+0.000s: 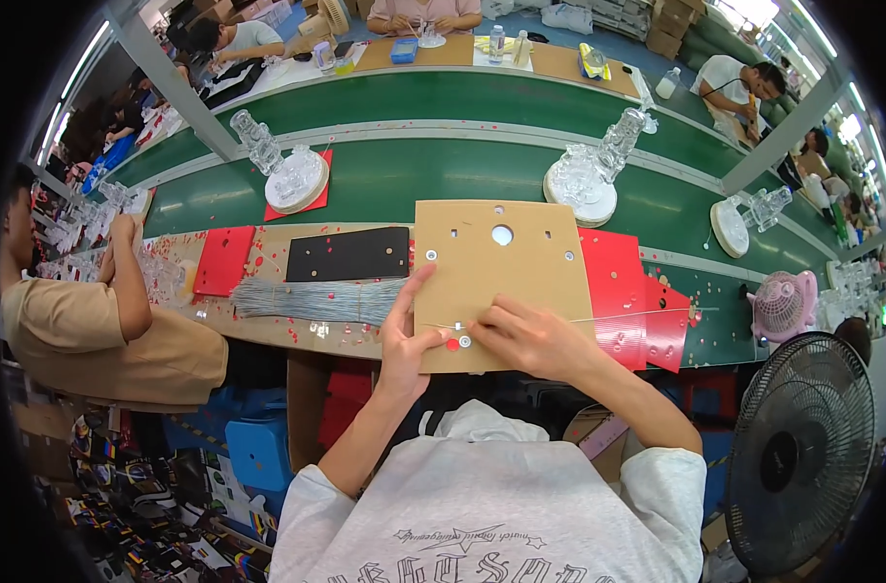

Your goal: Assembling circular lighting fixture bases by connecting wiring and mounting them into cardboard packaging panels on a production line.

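Observation:
A tan rectangular board [502,287] is held up in front of me, with a large round hole near its top, small slots and metal rings. My left hand [405,335] grips its left edge, thumb pressed on the front near the lower slot. Over that same slot, the fingers of my right hand [530,335] pinch a thin wire [637,316], whose long end sticks out to the right. A small red disc [452,344] shows beside the lower metal ring, next to my left thumb. My right fingertips partly hide the slot.
On the bench lie a bundle of grey wires [316,301], a black board [348,255] and red boards [224,260] [613,282]. Clear plastic pieces on white round bases [297,183] stand on the green conveyor [443,175]. A pink fan [785,303] and black fan [802,457] stand right; a co-worker [93,330] sits left.

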Available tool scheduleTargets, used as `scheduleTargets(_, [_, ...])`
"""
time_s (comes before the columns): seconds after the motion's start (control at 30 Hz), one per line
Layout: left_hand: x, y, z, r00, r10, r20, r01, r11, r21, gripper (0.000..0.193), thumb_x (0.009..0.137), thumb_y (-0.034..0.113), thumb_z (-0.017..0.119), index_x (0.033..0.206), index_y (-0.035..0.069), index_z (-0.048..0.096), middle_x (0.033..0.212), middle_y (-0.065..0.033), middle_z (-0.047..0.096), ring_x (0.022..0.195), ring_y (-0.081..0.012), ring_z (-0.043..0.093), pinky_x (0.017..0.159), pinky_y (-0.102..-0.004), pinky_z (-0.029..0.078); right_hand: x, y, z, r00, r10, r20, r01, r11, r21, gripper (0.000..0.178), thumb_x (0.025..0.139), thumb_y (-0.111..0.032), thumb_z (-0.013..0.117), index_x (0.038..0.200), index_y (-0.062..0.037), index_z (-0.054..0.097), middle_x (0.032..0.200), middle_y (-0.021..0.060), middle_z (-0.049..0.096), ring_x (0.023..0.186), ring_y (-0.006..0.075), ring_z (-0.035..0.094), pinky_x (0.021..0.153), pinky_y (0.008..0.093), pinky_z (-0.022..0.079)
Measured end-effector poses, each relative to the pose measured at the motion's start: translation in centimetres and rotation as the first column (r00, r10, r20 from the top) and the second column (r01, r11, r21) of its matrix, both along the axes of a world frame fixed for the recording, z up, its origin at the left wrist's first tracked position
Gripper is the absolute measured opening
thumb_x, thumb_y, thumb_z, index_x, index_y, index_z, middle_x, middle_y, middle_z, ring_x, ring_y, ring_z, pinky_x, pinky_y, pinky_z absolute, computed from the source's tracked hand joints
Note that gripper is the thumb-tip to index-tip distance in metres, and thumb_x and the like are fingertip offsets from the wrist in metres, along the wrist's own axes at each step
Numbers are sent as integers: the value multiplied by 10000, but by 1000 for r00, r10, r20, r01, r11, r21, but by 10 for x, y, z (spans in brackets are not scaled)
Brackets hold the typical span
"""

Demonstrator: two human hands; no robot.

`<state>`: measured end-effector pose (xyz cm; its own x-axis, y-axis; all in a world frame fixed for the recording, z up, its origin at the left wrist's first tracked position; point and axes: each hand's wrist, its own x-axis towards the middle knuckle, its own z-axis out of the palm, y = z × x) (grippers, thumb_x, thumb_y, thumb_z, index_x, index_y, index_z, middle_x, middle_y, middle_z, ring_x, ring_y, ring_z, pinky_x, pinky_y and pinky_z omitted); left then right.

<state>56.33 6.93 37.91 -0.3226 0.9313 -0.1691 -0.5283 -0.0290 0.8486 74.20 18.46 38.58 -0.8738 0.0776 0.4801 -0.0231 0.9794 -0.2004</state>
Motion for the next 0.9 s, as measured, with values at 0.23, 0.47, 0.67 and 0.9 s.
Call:
scheduleTargets(0.23, [-13,-7,-20,780,65,-623,-54,998,37,324,768,35,801,1089,32,758,1543,-198,413,1452,-307,370,1112,-401,397,3,-5,-1,996,-67,-65,59,992,-115,322,756,-67,706,1074,-22,702,1022,88,630,941,247,636,760,352,562])
scheduleTargets(0.47, [-26,-11,3,442,-39,-896,170,985,41,87,788,-30,758,871,-7,746,1113,-146,726,1280,-338,586,1080,-441,440,24,-23,-4,970,-204,-135,169,958,-230,502,736,-324,825,1151,-63,713,1124,93,644,1008,269,636,855,408,543])
scheduleTargets(0.67, [-18,-15,12,543,37,-839,97,990,106,75,810,-96,689,806,-21,692,866,-117,736,1086,-321,705,1005,-427,494,30,-26,-7,987,-160,-13,154,965,-215,621,724,-443,803,1266,-165,684,1143,62,597,1048,253,590,898,409,493])
scheduleTargets(0.9, [-5,6,12,370,7,-929,43,999,24,232,822,-47,681,1051,-17,686,1183,-171,647,1265,-318,569,1061,-410,431,32,-40,-9,982,-186,-6,183,971,-156,698,724,-463,793,1338,-172,635,1159,73,576,1031,245,572,938,405,462])
